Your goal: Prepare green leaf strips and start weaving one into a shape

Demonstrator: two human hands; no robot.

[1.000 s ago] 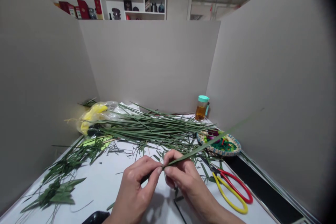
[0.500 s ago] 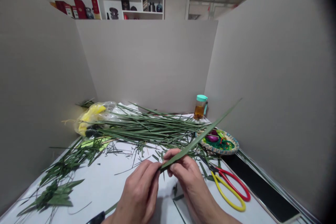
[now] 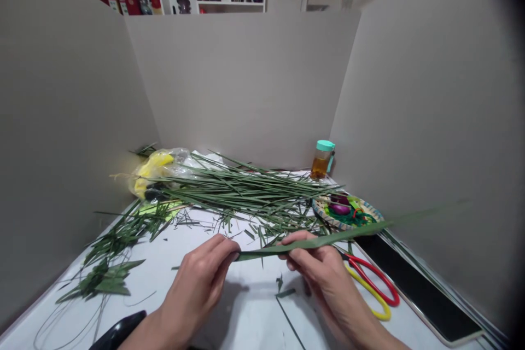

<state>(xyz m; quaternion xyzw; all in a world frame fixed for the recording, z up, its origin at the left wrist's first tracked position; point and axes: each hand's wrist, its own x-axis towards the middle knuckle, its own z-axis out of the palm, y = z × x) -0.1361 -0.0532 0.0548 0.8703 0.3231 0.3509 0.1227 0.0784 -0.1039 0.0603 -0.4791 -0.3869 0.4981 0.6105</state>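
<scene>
A long green leaf strip [image 3: 328, 240] is stretched nearly level above the white table [image 3: 164, 279]. My left hand [image 3: 200, 284] pinches its near end between thumb and fingers. My right hand [image 3: 320, 268] is closed on the strip further along, and the free tip runs off blurred to the right. Just behind my hands lies a big pile of long green leaves [image 3: 246, 194].
Red and yellow scissors [image 3: 371, 287] lie right of my right hand, a black slab [image 3: 414, 290] beyond them. A woven dish [image 3: 369, 210] with coloured bits and a teal-capped amber bottle [image 3: 322, 159] stand behind. A plastic bag [image 3: 158, 169], leaf scraps [image 3: 110, 262] and a black object [image 3: 117, 331] are at the left.
My hands have drawn apart along the strip. It has swung down from a steep upward slant to almost level, pointing right. The camera view shifted slightly.
</scene>
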